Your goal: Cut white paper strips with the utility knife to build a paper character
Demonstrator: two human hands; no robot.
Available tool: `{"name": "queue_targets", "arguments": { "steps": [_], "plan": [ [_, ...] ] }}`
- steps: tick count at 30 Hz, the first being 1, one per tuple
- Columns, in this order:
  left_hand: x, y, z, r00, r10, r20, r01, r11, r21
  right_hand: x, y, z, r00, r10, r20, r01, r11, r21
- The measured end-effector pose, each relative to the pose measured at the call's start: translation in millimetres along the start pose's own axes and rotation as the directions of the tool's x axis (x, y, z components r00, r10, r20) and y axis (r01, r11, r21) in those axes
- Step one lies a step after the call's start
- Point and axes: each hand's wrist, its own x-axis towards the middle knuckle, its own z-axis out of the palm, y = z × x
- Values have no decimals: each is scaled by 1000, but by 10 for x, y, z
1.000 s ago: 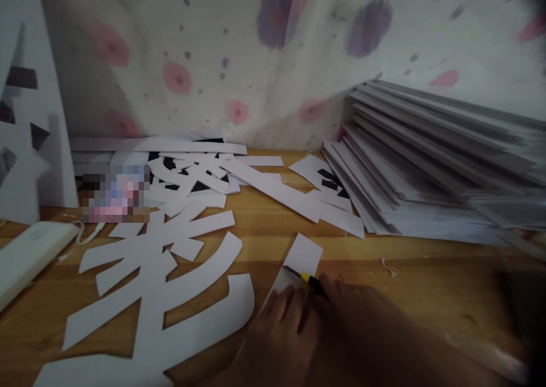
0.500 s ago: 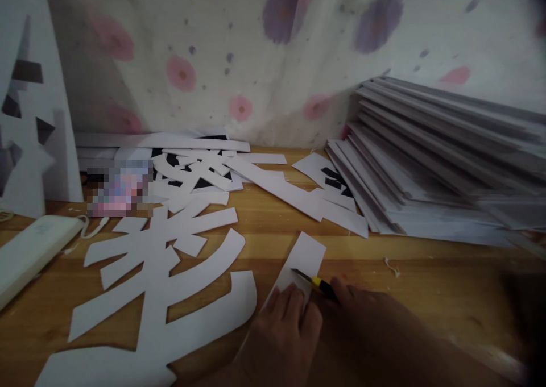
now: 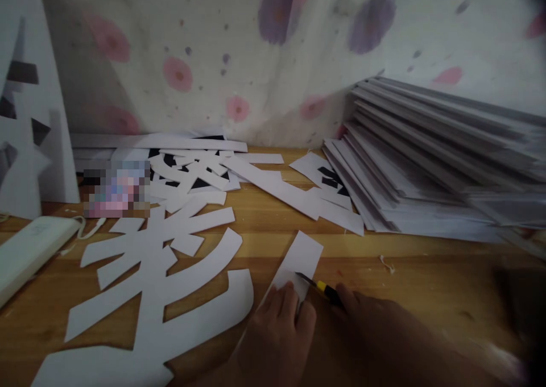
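Note:
A white paper strip (image 3: 300, 253) lies slantwise on the wooden table. Pressed on its near part is my left hand (image 3: 279, 324), fingers bent and close together, holding it down. The strip's near end is hidden under that hand. My right hand (image 3: 358, 307) is closed around a yellow and black utility knife (image 3: 326, 290). The knife's dark blade points left, and its tip is over the strip just beyond my left fingertips; whether it touches the paper I cannot tell. Left of my hands lies a large white cut-out (image 3: 151, 284) with branching strokes.
A thick stack of white sheets (image 3: 426, 165) stands at the back right. Paper scraps (image 3: 200, 165) lie against the flowered curtain (image 3: 239, 46). At left are a white power bank (image 3: 36, 250), a blurred-out phone-like object (image 3: 119, 191) and an upright cut sheet (image 3: 60, 159).
The whole view has shifted slightly left. My right hand has drawn the knife a little right and toward me across the strip. My left hand keeps its place on the paper.

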Motion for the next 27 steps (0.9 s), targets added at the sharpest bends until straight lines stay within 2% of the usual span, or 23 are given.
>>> {"name": "queue_targets", "arguments": {
  "steps": [5,8,13,19,22,27],
  "plan": [
    [-1,-7,-11,999,18,31,-18,1000,-9,-48,46,100,986,-64,-154,52,995,-80],
    [3,-18,-2,999,22,43,-21,1000,-18,-73,54,132,980,-84,-180,59,988,-140],
    [-5,-23,8,999,26,40,-26,1000,-10,-104,77,197,968,-80,-237,45,988,-148],
    [-20,-9,12,999,17,46,-16,1000,-9,-185,176,201,923,-204,-327,141,968,-206],
    [-6,-16,-5,999,22,32,-22,1000,2,-228,200,209,926,-208,-316,143,966,-217],
    [2,-29,-17,998,50,48,-50,999,-11,-231,200,202,971,-124,-206,104,989,-105]
  ]
}}
